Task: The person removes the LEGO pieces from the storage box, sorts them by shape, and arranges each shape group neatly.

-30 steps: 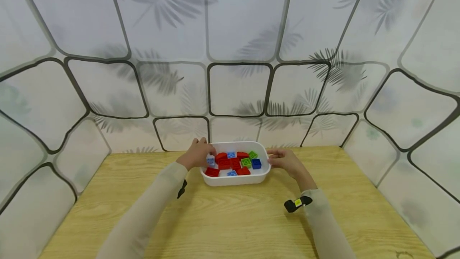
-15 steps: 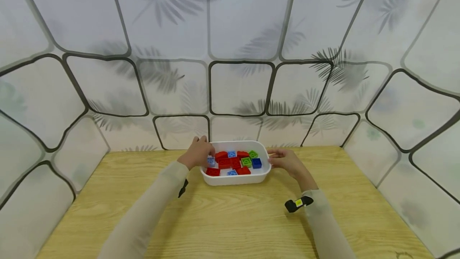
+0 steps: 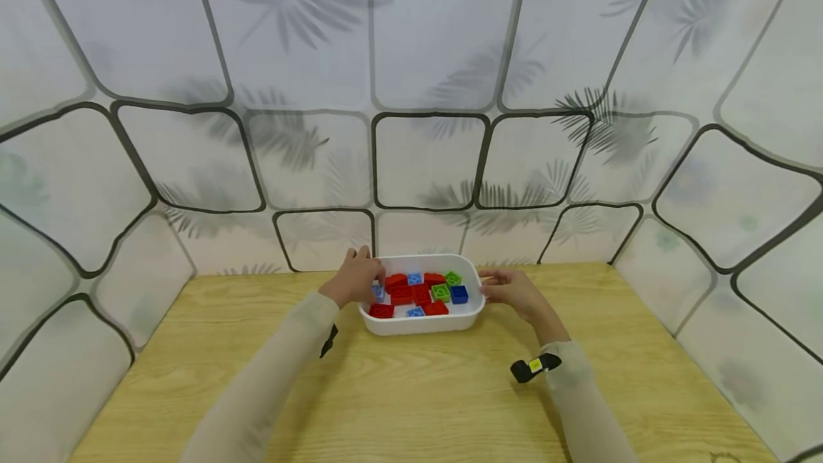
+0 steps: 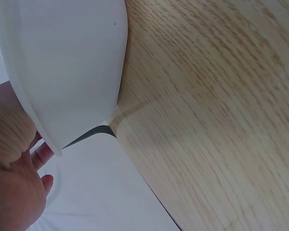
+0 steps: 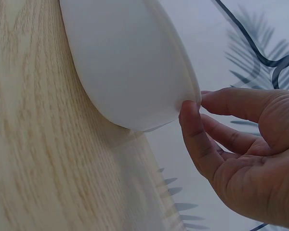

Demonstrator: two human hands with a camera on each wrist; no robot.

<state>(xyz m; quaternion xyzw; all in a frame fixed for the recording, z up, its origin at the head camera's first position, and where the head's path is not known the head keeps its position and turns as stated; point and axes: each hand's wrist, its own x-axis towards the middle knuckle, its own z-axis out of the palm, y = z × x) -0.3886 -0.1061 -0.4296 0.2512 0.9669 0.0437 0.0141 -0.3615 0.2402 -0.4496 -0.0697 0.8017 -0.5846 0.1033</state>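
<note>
A white oblong tray (image 3: 421, 329) stands on the wooden table with red, light blue, green and dark blue toy bricks in it. My left hand (image 3: 353, 279) reaches over its left end, with fingertips right at a light blue brick (image 3: 378, 294) and the thumb hidden. In the left wrist view, that hand (image 4: 14, 173) passes over the tray rim, some fingers showing behind it; I cannot tell whether it pinches the brick. My right hand (image 3: 511, 290) holds the tray's right end. In the right wrist view, its fingers (image 5: 195, 127) pinch the rim, one outside the wall.
Red bricks (image 3: 401, 295) lie in the tray's middle, with green bricks (image 3: 440, 292) and a dark blue brick (image 3: 459, 294) to the right. The table (image 3: 411, 391) ends at a patterned backdrop (image 3: 424, 163) close behind the tray. Black camera straps (image 3: 535, 367) circle the wrists.
My left hand has shifted very slightly right, covering a little more of the light blue brick. The right hand and the tray stay in place; the head view tilts slightly.
</note>
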